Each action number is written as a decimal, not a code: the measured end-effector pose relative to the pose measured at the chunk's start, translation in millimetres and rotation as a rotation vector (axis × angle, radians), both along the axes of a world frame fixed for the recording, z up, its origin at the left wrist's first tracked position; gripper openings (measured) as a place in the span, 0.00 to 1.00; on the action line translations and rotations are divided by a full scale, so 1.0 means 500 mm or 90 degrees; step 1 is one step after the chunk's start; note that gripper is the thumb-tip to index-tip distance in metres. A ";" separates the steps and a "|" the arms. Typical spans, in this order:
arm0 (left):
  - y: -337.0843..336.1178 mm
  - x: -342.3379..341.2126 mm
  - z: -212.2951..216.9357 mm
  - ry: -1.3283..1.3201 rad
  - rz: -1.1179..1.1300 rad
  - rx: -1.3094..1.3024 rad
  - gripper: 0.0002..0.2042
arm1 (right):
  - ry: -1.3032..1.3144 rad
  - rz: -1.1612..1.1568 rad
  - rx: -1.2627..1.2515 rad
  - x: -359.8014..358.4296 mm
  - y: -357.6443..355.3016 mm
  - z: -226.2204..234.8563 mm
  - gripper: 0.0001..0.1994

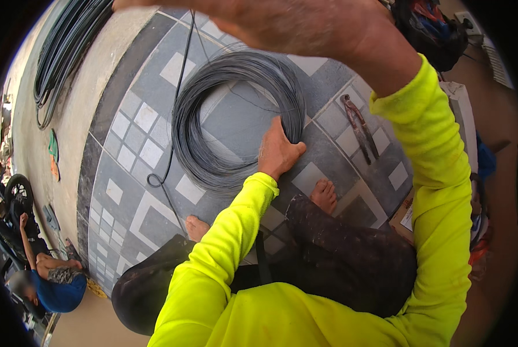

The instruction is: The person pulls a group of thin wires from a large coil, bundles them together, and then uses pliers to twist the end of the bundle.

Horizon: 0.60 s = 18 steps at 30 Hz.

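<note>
A large coil of thin dark grey wire (241, 63) lies on the tiled floor between my feet. My left hand (278, 151) is closed on its right side, fingers at the inner edge and thumb outside. My right hand (311, 26) is raised close in front of me at the top, partly cut off by the picture edge. One digit stretches far left; the other fingers are hidden. A dark cord (175, 110) runs down from beside that hand, left of the coil, and has a small loop in it. Rusty long-handled pincers (360, 130) lie right of the coil.
Another bundle of dark cable (71, 52) lies at the upper left. A black bag (432, 34) stands at the upper right. A cardboard box (403, 218) is near my right knee. Far left, a person in blue (62, 294) sits beside a motorcycle (19, 199).
</note>
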<state>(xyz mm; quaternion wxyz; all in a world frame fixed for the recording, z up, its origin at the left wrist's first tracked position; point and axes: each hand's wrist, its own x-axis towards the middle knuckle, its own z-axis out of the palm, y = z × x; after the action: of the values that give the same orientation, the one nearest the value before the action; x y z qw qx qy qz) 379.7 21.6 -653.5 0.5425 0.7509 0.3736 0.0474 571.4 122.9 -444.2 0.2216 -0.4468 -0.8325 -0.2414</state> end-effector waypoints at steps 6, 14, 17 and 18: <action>0.034 -0.034 -0.004 0.013 0.011 -0.028 0.34 | 0.228 -0.016 -0.006 -0.033 -0.159 -0.056 0.12; 0.020 -0.014 -0.037 0.034 0.024 -0.034 0.41 | 0.886 -0.475 -0.419 0.006 -0.386 -0.420 0.09; 0.026 -0.006 -0.029 0.020 0.033 -0.040 0.38 | 0.687 -0.353 -0.407 -0.022 -0.360 -0.418 0.12; 0.027 -0.004 -0.027 0.030 0.024 -0.051 0.38 | 0.615 -0.316 -0.401 -0.026 -0.351 -0.416 0.11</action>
<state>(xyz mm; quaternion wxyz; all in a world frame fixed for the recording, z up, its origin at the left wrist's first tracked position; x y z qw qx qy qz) 377.8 35.2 -667.1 0.5626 0.7221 0.4018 0.0251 558.5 -52.4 -652.2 0.3681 -0.7291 -0.5411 0.2003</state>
